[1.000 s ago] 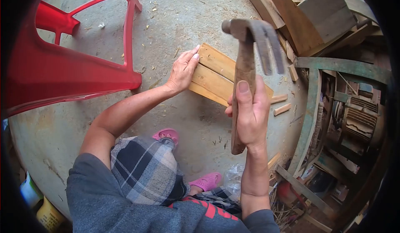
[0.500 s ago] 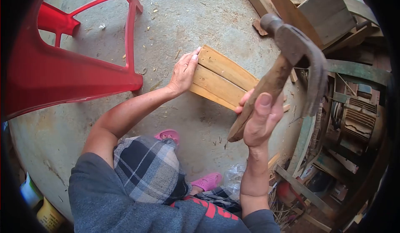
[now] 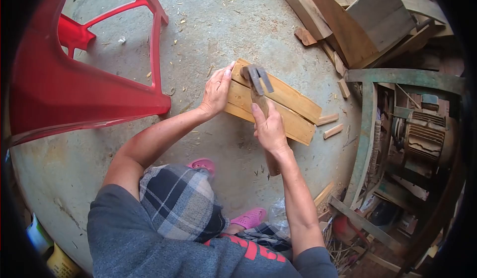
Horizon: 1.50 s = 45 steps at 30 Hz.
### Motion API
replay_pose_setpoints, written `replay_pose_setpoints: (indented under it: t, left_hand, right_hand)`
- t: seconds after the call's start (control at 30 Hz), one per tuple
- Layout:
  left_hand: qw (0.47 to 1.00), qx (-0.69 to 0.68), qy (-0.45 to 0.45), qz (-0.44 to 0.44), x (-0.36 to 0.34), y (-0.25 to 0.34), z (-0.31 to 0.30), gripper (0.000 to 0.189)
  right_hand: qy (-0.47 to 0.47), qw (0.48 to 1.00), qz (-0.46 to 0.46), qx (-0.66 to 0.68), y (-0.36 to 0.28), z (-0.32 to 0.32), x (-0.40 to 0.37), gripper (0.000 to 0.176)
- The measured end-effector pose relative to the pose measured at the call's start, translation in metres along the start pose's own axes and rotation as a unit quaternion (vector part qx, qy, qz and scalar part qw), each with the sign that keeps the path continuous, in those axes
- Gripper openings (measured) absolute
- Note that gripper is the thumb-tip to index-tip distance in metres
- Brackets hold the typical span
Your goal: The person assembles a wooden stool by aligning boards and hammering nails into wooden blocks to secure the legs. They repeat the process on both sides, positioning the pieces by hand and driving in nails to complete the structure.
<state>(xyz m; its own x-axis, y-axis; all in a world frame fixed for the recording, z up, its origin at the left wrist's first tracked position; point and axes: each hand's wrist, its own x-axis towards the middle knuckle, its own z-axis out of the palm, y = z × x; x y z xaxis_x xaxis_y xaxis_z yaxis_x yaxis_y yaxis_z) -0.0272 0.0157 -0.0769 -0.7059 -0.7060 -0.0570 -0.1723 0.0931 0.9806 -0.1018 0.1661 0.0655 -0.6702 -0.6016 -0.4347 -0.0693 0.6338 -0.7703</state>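
Note:
A slatted wooden piece (image 3: 283, 113), made of light yellowish boards with narrow gaps, lies slanted in front of me. My left hand (image 3: 217, 90) grips its left end, fingers along the end edge. In my right hand (image 3: 271, 129) is a claw hammer (image 3: 257, 79), the fingers wrapped round its worn wooden handle. The hammer's head is down at the upper board near the left end, a short way from my left fingers, its claw pointing away to the right. The far side of the wooden piece is hidden.
A red plastic chair (image 3: 89, 96) lies at the left. Small wood offcuts (image 3: 333, 131) rest on the concrete floor (image 3: 213, 39) at the right. Planks (image 3: 382, 17) are stacked at upper right, above a green frame (image 3: 365, 143) with a motor (image 3: 426, 136). Pink clogs (image 3: 248, 217) show below.
The hammer has swung down and left, from raised at the right onto the wooden piece's left end. My left hand stays at the same end.

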Motion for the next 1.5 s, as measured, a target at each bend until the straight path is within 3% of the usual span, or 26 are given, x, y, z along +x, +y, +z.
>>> replay_pose_setpoints:
  t: [0.1,0.17,0.27,0.3,0.37,0.5,0.53,0.57,0.67,0.7,0.77,0.87,1.0,1.07,1.13,1.23,1.3,1.37,1.43,1.5]
  left_hand:
    - [1.0,0.012,-0.002,-0.007,0.007,0.0,-0.005,0.048]
    - [1.0,0.014,-0.004,-0.009,0.01,0.002,-0.005,0.047]
    - [1.0,0.018,0.002,0.012,0.006,0.0,-0.004,0.047]
    - [1.0,0.018,0.007,0.016,0.006,-0.001,-0.003,0.047]
    - [0.999,0.017,0.011,0.028,0.005,-0.001,-0.001,0.047]
    - [0.999,0.035,0.009,0.022,0.012,-0.001,-0.008,0.047]
    - [0.998,0.041,0.005,0.038,0.014,-0.001,-0.008,0.047]
    - [0.999,0.039,0.002,0.03,0.011,-0.003,-0.007,0.047]
    - [0.999,0.024,0.007,0.021,0.014,-0.004,-0.005,0.046]
    - [1.0,0.009,0.009,0.012,0.015,-0.005,-0.005,0.046]
    - [1.0,-0.005,0.009,0.01,0.014,-0.007,-0.003,0.046]
    - [1.0,0.017,0.019,0.013,0.02,-0.006,-0.009,0.046]
    - [1.0,-0.014,-0.001,-0.013,0.019,-0.009,-0.003,0.047]
    - [0.999,-0.05,0.009,-0.013,0.019,-0.018,0.0,0.047]
    - [0.989,-0.139,0.011,-0.041,0.02,-0.026,0.004,0.048]
    - [0.986,-0.141,0.009,-0.09,0.023,-0.027,0.0,0.048]
    - [0.993,-0.102,0.018,-0.047,0.027,-0.029,-0.001,0.048]
    - [0.998,-0.064,0.02,-0.019,0.021,-0.026,-0.002,0.049]
    - [0.999,-0.02,0.028,-0.022,0.021,-0.011,-0.005,0.048]
    - [0.999,-0.02,0.024,-0.02,0.022,-0.013,-0.005,0.048]
  right_hand:
    - [-0.097,0.992,0.087,-0.009,-0.024,-0.011,-0.001,0.06]
    - [-0.011,0.998,-0.061,0.003,-0.049,-0.019,-0.011,0.059]
    - [0.086,0.97,-0.214,0.079,-0.046,-0.013,-0.027,0.058]
    - [0.087,0.97,-0.214,0.079,-0.032,-0.007,-0.02,0.058]
    - [-0.029,1.0,-0.001,-0.011,0.009,0.005,0.008,0.06]
    - [-0.032,0.996,0.029,0.074,-0.02,-0.017,0.019,0.057]
    - [0.003,0.996,-0.019,0.082,-0.034,-0.02,0.01,0.058]
    - [0.001,0.997,-0.011,0.08,-0.041,-0.022,0.0,0.058]
    - [0.082,0.974,-0.175,0.117,-0.05,-0.017,-0.01,0.058]
    - [0.085,0.974,-0.176,0.118,-0.033,-0.007,-0.003,0.058]
    - [-0.055,0.997,0.036,0.028,0.01,0.01,0.016,0.06]
    - [-0.091,0.993,0.064,0.039,-0.014,0.007,0.018,0.061]
    - [-0.03,0.999,-0.017,0.02,-0.045,-0.012,0.008,0.062]
    - [0.025,0.992,-0.114,0.045,-0.053,-0.015,0.003,0.064]
    - [0.01,0.995,-0.092,0.026,-0.033,-0.005,0.012,0.065]
    - [-0.032,0.999,-0.031,-0.025,-0.008,0.001,0.032,0.065]
    - [-0.07,0.994,0.072,0.05,-0.014,-0.011,0.036,0.065]
    - [-0.05,0.996,0.052,0.043,-0.028,-0.013,0.029,0.062]
    - [0.022,0.994,-0.062,0.092,-0.041,-0.016,0.023,0.059]
    - [0.041,0.991,-0.09,0.091,-0.035,-0.01,0.027,0.056]
